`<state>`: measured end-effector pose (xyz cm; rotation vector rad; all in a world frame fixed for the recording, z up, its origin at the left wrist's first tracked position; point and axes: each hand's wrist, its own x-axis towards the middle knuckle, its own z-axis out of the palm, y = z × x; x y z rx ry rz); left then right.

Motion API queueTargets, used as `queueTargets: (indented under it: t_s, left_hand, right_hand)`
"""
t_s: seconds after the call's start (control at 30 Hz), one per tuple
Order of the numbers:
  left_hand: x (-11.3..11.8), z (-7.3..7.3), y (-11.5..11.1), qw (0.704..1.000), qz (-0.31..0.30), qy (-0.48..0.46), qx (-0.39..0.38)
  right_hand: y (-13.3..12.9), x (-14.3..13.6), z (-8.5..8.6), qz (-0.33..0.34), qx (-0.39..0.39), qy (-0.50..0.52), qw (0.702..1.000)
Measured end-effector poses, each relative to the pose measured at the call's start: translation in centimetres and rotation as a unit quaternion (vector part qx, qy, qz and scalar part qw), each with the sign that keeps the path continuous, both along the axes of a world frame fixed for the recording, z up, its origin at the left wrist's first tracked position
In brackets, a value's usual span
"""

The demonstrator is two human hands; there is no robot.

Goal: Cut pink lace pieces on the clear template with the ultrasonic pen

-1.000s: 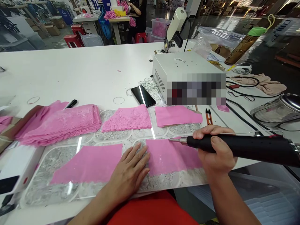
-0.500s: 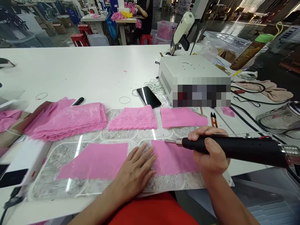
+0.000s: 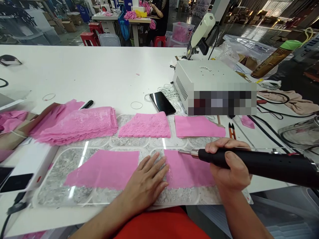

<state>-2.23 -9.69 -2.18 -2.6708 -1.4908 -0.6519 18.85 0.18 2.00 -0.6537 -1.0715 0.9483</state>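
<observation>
My right hand (image 3: 231,162) is wrapped round a thick black handheld tool (image 3: 269,166) with a slim metal tip. That tip points left, over the upper part of a flat pink fabric piece (image 3: 189,172); whether it touches the cloth I cannot tell. My left hand (image 3: 149,179) lies flat with fingers spread, between this piece and another pink fabric piece (image 3: 104,169) to the left. Both pieces rest on a clear, grey-patterned mat (image 3: 54,186). Farther back on it are a scalloped lace piece (image 3: 147,125) and a plain pink piece (image 3: 199,126).
A stack of pink lace (image 3: 82,124) stands at the left. Behind the mat are a phone (image 3: 163,103), tangled white cord (image 3: 170,94) and a grey box (image 3: 211,73). Orange-handled tweezers (image 3: 232,131), black cables (image 3: 271,134) and a glass jar (image 3: 299,132) occupy the right. A person (image 3: 159,20) sits far behind.
The whole scene has shifted slightly to the right in view. Both hands and the black tool keep nearly the same place over the fabric.
</observation>
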Motion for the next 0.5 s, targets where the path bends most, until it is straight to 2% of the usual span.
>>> queueTargets:
  t_s: [0.3, 0.4, 0.5]
  left_hand:
    - [0.1, 0.2, -0.1, 1.000, 0.006, 0.003, -0.004]
    - [0.2, 0.8, -0.4, 1.000, -0.005, 0.006, 0.008]
    - [0.8, 1.8, -0.3, 0.998, -0.052, -0.008, 0.020]
  right_hand:
    - [0.0, -0.1, 0.3, -0.018, -0.014, -0.007, 1.000]
    - [0.4, 1.1, 1.0, -0.086, -0.039, 0.055, 0.994]
    - [1.1, 4.2, 1.6, -0.206, -0.044, 0.127, 0.969]
